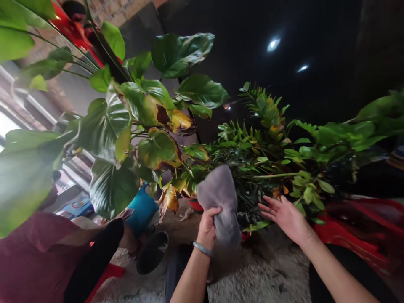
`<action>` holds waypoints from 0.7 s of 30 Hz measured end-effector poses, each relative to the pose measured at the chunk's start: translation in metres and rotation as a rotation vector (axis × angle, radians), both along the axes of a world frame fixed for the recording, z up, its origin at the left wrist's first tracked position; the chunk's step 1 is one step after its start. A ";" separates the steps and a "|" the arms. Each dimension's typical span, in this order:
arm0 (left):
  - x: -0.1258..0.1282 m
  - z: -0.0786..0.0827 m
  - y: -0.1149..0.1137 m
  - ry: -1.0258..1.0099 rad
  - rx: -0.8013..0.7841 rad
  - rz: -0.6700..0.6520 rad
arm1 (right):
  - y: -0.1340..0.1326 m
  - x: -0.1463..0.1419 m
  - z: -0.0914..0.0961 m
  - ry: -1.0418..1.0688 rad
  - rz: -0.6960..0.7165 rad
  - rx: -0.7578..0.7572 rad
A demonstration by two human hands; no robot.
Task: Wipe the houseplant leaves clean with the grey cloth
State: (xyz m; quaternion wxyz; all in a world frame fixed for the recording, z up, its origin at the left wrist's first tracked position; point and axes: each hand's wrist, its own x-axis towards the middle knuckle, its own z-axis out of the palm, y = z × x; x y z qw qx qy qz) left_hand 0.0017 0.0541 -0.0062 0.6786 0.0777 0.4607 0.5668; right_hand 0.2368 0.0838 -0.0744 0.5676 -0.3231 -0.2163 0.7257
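A grey cloth (222, 202) hangs from my left hand (208, 225), whose thumb and fingers are closed on it. It covers part of the potted plants behind. A pale bangle circles my left wrist. My right hand (284, 214) is held out with its fingers spread and nothing in them. Close by its fingertips are the low green leaves (307, 189) of a bushy plant. Left of the cloth, a large-leaved plant (110, 126) has several leaves with yellow and brown edges, one of them a withered leaf (169, 200).
At the left sits a person in a maroon shirt (41, 256), near a blue watering can (143, 208) and a dark bucket (153, 252). A red plastic chair (353, 235) stands at the right. Rough ground (261, 269) lies below; a dark glossy panel (284, 25) rises behind.
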 end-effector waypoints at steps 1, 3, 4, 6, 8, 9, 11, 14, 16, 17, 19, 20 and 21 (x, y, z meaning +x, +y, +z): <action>0.004 -0.015 -0.007 0.044 -0.066 -0.051 | 0.000 0.001 0.000 -0.004 0.025 0.003; 0.009 -0.042 -0.026 0.096 -0.112 -0.128 | 0.001 0.002 -0.001 -0.013 0.092 0.020; 0.010 -0.051 -0.036 0.105 -0.095 -0.156 | 0.000 0.003 -0.001 -0.018 0.123 0.030; 0.009 -0.055 -0.048 0.123 -0.028 -0.198 | 0.000 0.003 -0.002 -0.036 0.155 0.037; 0.004 -0.039 -0.048 0.133 0.054 -0.233 | -0.001 0.002 -0.003 -0.056 0.150 0.032; 0.002 -0.026 -0.043 0.121 0.102 -0.240 | -0.001 0.001 -0.004 -0.064 0.144 0.030; 0.000 0.002 -0.026 0.077 0.198 -0.223 | -0.001 -0.003 -0.003 -0.069 0.136 0.035; 0.008 0.034 0.006 0.097 0.294 -0.139 | -0.001 -0.007 -0.001 -0.062 0.140 0.047; 0.020 0.037 0.020 0.195 0.322 -0.085 | -0.002 -0.009 0.000 -0.054 0.141 0.041; 0.026 0.033 0.023 0.254 0.314 -0.086 | -0.002 -0.010 0.001 -0.052 0.143 0.034; 0.035 0.017 0.020 0.354 0.270 -0.143 | -0.003 -0.010 0.001 -0.052 0.145 0.029; 0.036 0.007 0.015 0.382 0.242 -0.189 | -0.003 -0.009 0.001 -0.051 0.143 0.029; 0.037 -0.002 0.008 0.396 0.216 -0.241 | -0.004 -0.008 0.000 -0.045 0.136 0.025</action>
